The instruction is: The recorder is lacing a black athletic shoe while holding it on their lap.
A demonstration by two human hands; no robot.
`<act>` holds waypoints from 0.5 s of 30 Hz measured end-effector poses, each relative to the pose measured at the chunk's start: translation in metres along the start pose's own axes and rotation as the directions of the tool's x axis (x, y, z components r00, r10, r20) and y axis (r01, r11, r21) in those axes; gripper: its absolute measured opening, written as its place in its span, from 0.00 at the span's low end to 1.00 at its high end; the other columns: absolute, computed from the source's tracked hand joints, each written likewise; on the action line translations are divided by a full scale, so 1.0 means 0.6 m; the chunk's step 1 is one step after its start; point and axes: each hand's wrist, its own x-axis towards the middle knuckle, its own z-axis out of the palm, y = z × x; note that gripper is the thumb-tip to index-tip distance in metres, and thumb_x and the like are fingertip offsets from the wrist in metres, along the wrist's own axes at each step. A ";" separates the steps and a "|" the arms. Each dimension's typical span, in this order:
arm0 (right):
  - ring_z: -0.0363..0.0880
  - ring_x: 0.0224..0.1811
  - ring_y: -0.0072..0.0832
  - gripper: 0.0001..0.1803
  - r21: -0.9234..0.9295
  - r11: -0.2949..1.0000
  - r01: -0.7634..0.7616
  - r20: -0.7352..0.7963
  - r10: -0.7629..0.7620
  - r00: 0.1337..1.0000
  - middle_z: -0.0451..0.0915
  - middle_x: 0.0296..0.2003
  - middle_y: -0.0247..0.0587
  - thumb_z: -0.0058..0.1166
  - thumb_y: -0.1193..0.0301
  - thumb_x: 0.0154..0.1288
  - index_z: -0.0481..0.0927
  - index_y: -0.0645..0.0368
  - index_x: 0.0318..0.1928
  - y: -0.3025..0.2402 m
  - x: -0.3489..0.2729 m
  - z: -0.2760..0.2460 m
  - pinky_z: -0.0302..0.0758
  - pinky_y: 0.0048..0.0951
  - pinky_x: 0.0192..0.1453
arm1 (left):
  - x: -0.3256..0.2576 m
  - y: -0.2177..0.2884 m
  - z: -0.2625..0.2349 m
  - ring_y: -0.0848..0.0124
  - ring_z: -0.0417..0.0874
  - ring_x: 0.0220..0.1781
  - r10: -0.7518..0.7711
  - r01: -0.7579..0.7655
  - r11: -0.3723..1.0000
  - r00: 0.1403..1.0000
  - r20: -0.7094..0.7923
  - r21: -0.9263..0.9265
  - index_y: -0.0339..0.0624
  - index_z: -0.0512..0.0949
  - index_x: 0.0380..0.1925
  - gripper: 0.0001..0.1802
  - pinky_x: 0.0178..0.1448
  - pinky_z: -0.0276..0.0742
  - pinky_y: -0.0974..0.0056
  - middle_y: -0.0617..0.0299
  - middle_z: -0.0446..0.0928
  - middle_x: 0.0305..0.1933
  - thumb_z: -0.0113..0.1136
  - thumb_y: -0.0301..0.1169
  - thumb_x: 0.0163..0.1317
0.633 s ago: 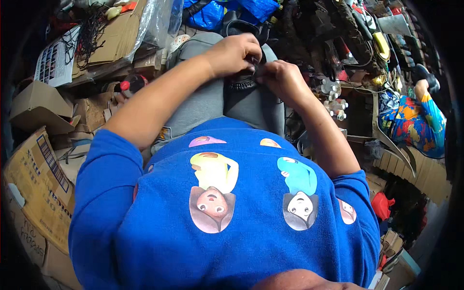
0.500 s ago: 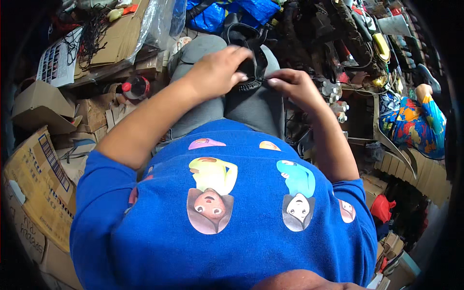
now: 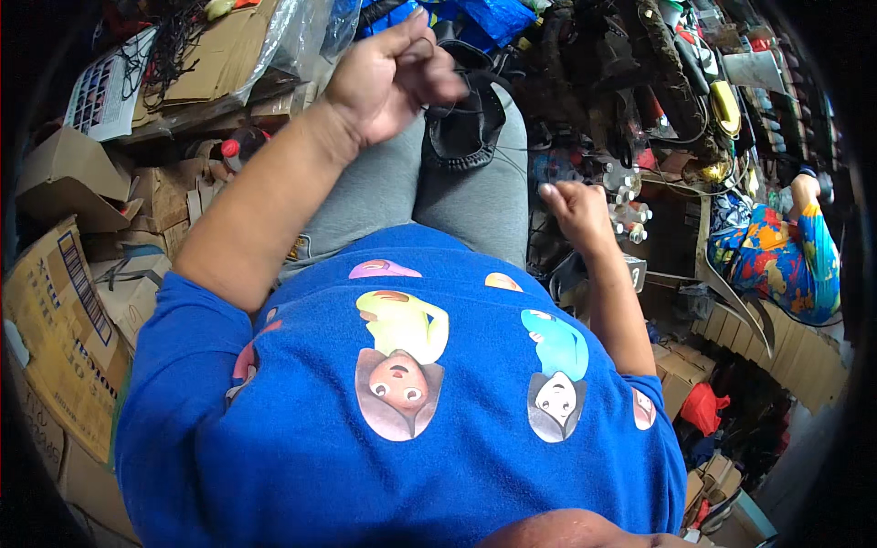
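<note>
Since the earlier frame, the bare left hand [image 3: 393, 82] has swung up and outward, and the bare right hand [image 3: 580, 215] has pulled away from the black, open-topped shoe piece with a ridged edge [image 3: 457, 142]. That piece rests on the grey-trousered right thigh [image 3: 473, 196]. From it, the left hand hangs at ten o'clock, its grip half curled; the right is at four o'clock, its fingers folded and thumb forward. Blur makes it impossible to tell whether either grip pinches a thread. Shiny blue plastic sheeting [image 3: 496, 20] lies at twelve o'clock, a red-capped dark bottle [image 3: 234, 149] at nine, and small clear plastic bottles [image 3: 626, 215] between three and four.
</note>
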 end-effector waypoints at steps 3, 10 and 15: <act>0.74 0.30 0.45 0.19 -0.132 0.988 0.075 -0.120 -0.091 0.989 0.77 0.24 0.45 0.47 0.59 0.66 0.74 0.57 0.22 0.048 -0.044 0.023 0.63 0.40 0.43 | -0.009 0.041 -0.044 0.78 0.51 0.15 0.014 0.040 0.972 0.973 -0.229 0.230 0.52 0.58 0.15 0.23 0.34 0.62 0.67 0.72 0.50 0.12 0.44 0.41 0.71; 0.72 0.37 0.21 0.21 0.961 0.116 -0.253 0.227 0.199 0.953 0.76 0.39 0.32 0.45 0.55 0.70 0.76 0.55 0.53 0.103 -0.064 0.049 0.67 0.26 0.44 | -0.030 0.124 -0.101 0.71 0.81 0.35 0.213 0.209 0.475 0.915 -0.342 0.855 0.41 0.77 0.27 0.21 0.45 0.75 0.68 0.53 0.80 0.38 0.45 0.44 0.70; 0.70 0.54 0.29 0.25 0.814 0.581 0.018 -0.191 0.239 0.952 0.73 0.47 0.41 0.49 0.58 0.66 0.70 0.53 0.61 0.031 0.021 -0.032 0.66 0.31 0.58 | -0.046 0.002 -0.015 0.63 0.79 0.39 0.197 -0.270 -0.212 0.929 0.312 0.939 0.38 0.81 0.33 0.14 0.45 0.73 0.61 0.57 0.78 0.32 0.62 0.39 0.57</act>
